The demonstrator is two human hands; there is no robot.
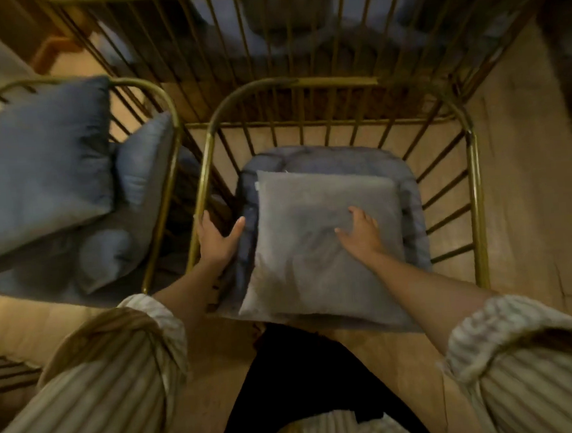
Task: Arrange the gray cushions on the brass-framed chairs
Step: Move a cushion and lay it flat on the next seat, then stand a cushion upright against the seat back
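Note:
A square gray cushion [316, 244] lies flat on the blue-gray seat pad [348, 160] of the brass-framed chair [472, 171] straight below me. My right hand [361, 233] rests palm-down on the cushion's middle, fingers spread. Fingers apart, my left hand [217, 239] is at the pad's left edge, with its thumb against the pad and its fingers by the brass rail. On the left, a second brass chair [171, 163] holds a large blue-gray cushion [40, 171] and a smaller one [141, 165] leaning behind it.
A larger brass-barred seat [300, 31] with dim gray cushions stands behind both chairs. The wooden floor [517, 185] shows to the right. My striped sleeves and dark trousers fill the bottom of the view.

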